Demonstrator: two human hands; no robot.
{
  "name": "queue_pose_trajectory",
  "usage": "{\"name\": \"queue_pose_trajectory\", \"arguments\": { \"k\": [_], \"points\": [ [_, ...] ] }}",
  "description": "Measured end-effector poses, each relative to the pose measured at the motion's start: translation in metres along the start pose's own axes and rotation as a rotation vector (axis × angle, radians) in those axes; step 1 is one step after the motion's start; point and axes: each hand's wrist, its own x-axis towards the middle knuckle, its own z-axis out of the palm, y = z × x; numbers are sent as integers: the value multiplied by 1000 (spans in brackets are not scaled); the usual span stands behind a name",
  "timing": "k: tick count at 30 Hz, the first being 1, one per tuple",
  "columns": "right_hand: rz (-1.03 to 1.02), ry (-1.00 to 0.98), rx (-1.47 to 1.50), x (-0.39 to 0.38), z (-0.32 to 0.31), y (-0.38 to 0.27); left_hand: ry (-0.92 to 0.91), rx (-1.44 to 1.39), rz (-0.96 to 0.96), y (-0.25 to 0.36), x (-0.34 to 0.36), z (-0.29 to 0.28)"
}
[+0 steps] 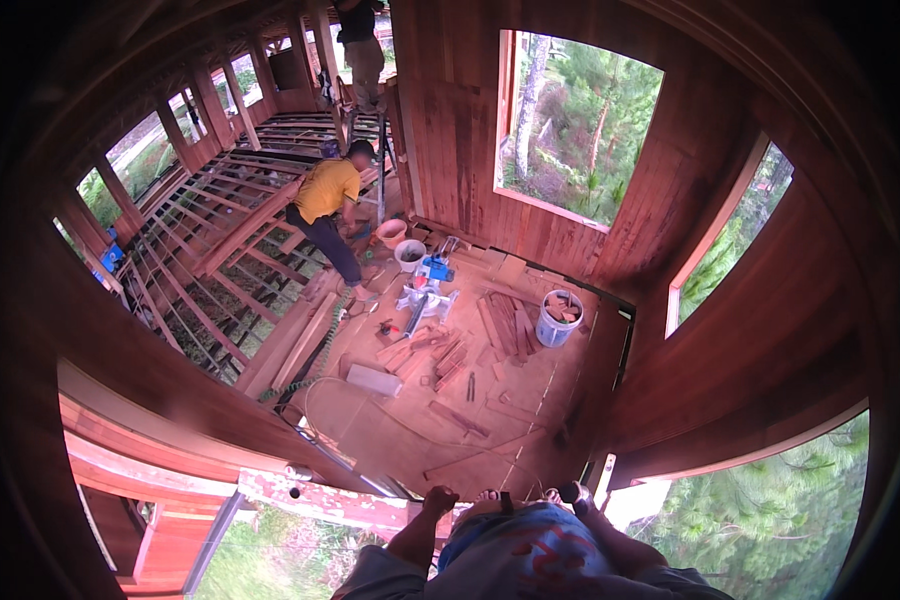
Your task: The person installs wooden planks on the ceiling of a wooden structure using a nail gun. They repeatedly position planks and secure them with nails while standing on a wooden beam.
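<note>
My left hand (440,499) is closed beside my feet, near the end of a beam with worn, peeling paint (342,507). Whatever its fingers grip, if anything, is hidden. On the other side of my feet, my right hand (577,494) looks curled, close to a pale upright strip of wood (604,479). It is small and dark in the picture, and I cannot make out anything in it. Both forearms reach forward past my blue and red patterned clothing (545,545). My toes (487,496) show between the hands, above the work floor.
Below lie scattered wood offcuts (425,350), a mitre saw (428,295), a bucket of scraps (560,318) and a green coiled hose (320,350). A person in a yellow shirt (325,190) bends near open floor joists (220,215). Another person (362,50) stands high on a ladder.
</note>
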Motion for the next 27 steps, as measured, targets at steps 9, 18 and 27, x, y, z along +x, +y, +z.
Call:
{"name": "queue_pose_trajectory", "arguments": {
  "k": [9,18,27],
  "points": [
    [55,21,-29,28,-13,-22,-86,84,-22,6,6,-1],
    [276,213,207,37,-6,-65,-49,50,-64,-2,20,-7],
    [-22,88,-75,31,-14,-45,-78,107,-35,21,9,-14]
  ]
}}
